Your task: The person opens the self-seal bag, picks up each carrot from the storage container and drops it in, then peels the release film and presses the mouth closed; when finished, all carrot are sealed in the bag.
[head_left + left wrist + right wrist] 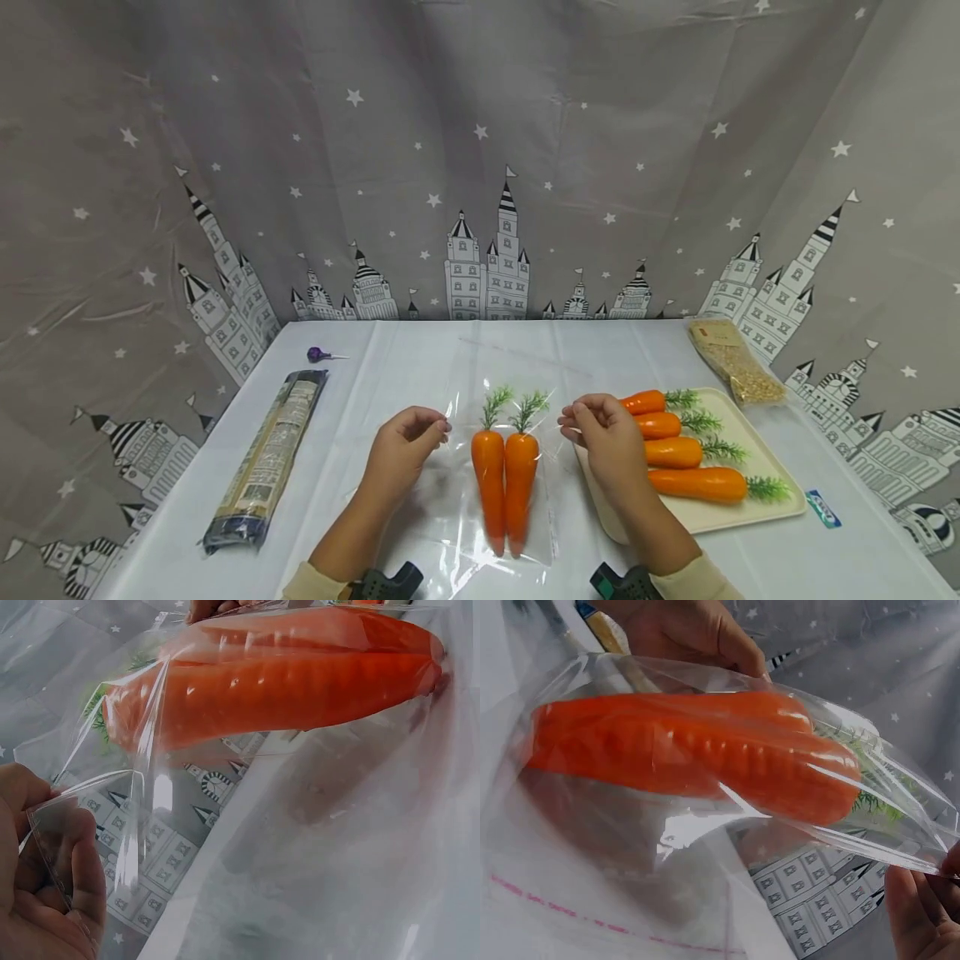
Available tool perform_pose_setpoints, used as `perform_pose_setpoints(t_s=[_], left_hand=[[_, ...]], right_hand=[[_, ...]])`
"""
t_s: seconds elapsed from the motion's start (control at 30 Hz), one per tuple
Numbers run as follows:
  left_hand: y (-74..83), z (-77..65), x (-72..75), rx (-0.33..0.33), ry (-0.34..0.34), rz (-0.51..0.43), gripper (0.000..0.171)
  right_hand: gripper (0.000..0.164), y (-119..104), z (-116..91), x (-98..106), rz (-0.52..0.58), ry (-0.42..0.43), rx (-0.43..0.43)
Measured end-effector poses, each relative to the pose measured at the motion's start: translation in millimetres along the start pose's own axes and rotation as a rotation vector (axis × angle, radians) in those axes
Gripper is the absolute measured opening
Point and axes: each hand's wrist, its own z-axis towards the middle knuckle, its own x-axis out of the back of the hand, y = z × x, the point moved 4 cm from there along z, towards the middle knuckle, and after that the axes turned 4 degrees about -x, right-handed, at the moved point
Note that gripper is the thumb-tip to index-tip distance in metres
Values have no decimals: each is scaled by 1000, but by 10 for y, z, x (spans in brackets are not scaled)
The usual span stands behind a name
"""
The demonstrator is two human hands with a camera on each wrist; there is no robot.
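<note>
Two orange carrots with green feathery tops, a left one (489, 483) and a right one (521, 479), lie side by side inside a clear plastic bag (442, 533), tops away from me. My left hand (401, 454) pinches the bag's left edge between thumb and fingers; the left wrist view shows the film stretched from that hand (52, 885). On the opposite side, my right hand (611, 442) pinches the bag's right edge near the carrot tops, its fingers (915, 907) partly cut off in the right wrist view. Pink print (570, 906) runs along a line on the plastic.
At right, a cream tray (720, 522) holds several more carrots (675, 452), partly behind my right arm. Beyond it lies a bag of grain (738, 358); beside it, a small blue packet (823, 508). At left are a long dark-ended package (270, 458) and a purple-handled pointed tool (318, 355).
</note>
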Motion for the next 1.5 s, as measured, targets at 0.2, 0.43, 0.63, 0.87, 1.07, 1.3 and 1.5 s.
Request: perform_pose_setpoints(t_s=[0.2,0.43,0.63,0.87,1.07,1.3,1.5], left_hand=[[88,-34,25,9,4,-59,9],[189,-67,49,22,17,-75,9],[324,-86,75,-30,39,-126,7],[434,-43,120,-85,22,-103,7],[405,2,129,-87,-55,-62,9],[651,71,156,-257,-132,-52,31],[917,222,109,-317,-23,-72,33]], right_hand=[[12,-172,-49,11,26,-11,72],[14,-405,-101,47,-20,-36,129],[16,-620,-99,78,-108,-73,235],[19,-809,-62,93,-181,-86,288],[19,-828,-30,79,-175,-128,271],[16,-786,21,99,-190,-140,315],[13,-803,46,122,-213,-135,344]])
